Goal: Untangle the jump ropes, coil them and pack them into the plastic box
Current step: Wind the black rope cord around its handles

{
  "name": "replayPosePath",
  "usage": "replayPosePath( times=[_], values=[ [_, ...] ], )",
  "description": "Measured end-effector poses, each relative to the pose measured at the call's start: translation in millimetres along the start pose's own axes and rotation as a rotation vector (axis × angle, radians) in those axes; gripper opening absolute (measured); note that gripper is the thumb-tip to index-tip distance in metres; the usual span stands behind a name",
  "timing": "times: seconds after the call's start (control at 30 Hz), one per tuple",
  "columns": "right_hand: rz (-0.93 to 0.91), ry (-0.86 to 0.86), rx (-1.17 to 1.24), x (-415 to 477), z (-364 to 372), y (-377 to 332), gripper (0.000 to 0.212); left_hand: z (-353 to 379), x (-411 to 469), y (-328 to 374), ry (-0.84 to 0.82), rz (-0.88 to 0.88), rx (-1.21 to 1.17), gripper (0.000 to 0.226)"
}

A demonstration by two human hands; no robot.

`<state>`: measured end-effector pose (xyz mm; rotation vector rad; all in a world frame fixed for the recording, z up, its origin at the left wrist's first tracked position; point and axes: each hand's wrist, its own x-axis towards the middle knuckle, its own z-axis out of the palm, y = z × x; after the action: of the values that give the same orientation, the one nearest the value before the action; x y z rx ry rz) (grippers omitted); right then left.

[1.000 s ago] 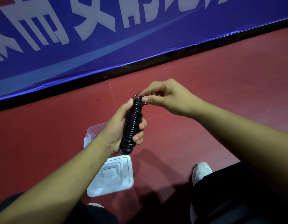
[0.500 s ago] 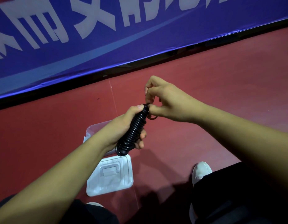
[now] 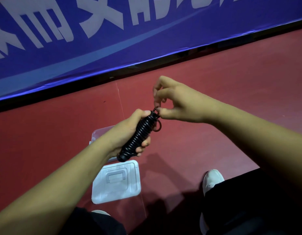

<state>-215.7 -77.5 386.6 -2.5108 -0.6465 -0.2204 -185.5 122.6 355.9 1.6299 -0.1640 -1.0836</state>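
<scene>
Jump rope (image 3: 138,136), black thin cord wound into a tight ribbed bundle, is in mid-air between the two hands, not yet in the box. Left hand (image 3: 123,133) is clenched round the bundle's lower part, thumb pressing near its top. Right hand (image 3: 177,104) pinches the cord's free end (image 3: 156,109) right at the bundle's top, its other fingers curled up clear. One small slack loop (image 3: 159,127) hangs beside the bundle, under the right thumb.

Risks as I read them:
- The pinch is tiny and the cord looks slick. If the end slips before it's tucked, the top wraps likely spring off.
- The slack loop can snag a finger or leave the lock loose.
- If the left grip eases, the whole winding could slide apart.

Clear plastic box (image 3: 99,133) sits under the left wrist, mostly hidden, and I can't see its contents. White rectangular lid with moulded handle (image 3: 130,184) lies flat, nearer me than the left hand. Dark red sports floor (image 3: 231,99) runs under everything. Blue banner with white characters (image 3: 113,48) stands beyond both hands. White shoe (image 3: 212,179) sits below the right forearm.
</scene>
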Motion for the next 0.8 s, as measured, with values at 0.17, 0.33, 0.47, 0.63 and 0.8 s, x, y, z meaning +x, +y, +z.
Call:
replayPosePath(
  times=[0.17,0.33,0.47,0.63,0.8],
  values=[
    [0.176,-0.006,0.255,3,14,8,0.009,4,3,-7,0.016,0.076,-0.129,0.045],
    [0.049,0.070,0.029,1,9,3,0.018,3,3,-8,0.007,0.012,-0.107,0.049],
    [-0.126,0.088,-0.373,-5,3,-3,0.023,0,3,-4,-0.047,-0.044,-0.056,0.051],
    [0.000,0.055,-0.130,-4,7,6,0.019,3,5,-7,-0.008,0.029,-0.114,0.048],
    [0.356,-0.106,0.528,-5,4,17,0.036,9,2,-10,-0.140,0.147,-0.398,0.046]
  ],
)
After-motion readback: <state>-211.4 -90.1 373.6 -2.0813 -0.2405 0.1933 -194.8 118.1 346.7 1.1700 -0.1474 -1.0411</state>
